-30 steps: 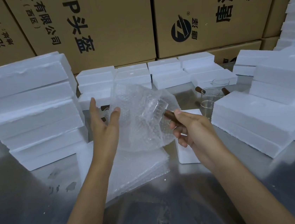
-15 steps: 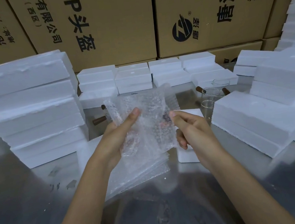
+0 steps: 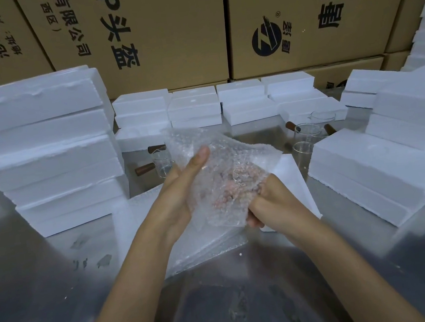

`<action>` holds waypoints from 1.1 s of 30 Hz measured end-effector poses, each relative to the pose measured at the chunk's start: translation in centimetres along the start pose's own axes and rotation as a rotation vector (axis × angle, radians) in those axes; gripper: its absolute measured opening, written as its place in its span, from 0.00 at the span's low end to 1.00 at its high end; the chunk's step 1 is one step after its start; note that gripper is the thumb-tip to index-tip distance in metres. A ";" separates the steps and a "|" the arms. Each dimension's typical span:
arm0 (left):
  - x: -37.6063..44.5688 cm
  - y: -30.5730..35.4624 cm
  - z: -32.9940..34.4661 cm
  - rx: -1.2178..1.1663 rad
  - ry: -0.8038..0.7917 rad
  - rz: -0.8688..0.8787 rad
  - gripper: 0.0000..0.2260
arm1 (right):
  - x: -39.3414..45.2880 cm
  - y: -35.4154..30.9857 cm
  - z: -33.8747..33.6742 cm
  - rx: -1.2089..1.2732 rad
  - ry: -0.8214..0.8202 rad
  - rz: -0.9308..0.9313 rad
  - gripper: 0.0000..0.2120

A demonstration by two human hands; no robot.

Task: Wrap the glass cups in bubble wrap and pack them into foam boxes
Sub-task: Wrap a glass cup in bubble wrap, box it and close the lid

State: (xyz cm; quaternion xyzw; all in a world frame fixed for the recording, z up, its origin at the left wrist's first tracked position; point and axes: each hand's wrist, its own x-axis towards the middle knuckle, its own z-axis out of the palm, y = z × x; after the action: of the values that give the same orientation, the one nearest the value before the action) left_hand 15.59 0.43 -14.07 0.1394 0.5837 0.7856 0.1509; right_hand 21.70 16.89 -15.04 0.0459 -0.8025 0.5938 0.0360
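matt white foam boxes (image 3: 49,158), clear bubble wrap (image 3: 223,175), glossy steel table (image 3: 222,305).

Tall brown cardboard cartons (image 3: 170,30) printed with black Chinese lettering form the back wall behind a reflective grey metal table (image 3: 49,298).
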 end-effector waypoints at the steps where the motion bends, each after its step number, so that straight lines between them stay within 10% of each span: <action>1: 0.1 0.2 -0.1 -0.020 0.020 0.033 0.28 | 0.0 0.0 -0.1 -0.010 -0.005 0.002 0.18; 20: 0.2 0.3 0.1 -0.057 0.033 0.020 0.23 | 0.5 0.6 -0.2 -0.050 -0.005 0.010 0.09; 33: -0.1 0.1 0.8 -0.128 0.059 -0.022 0.42 | 0.6 1.9 0.1 -0.255 0.114 -0.120 0.17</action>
State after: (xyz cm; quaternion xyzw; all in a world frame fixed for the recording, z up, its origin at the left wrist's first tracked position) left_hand 15.97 1.07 -13.75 0.0998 0.5381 0.8233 0.1506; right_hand 20.85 17.36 -16.84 0.0547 -0.8639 0.4854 0.1225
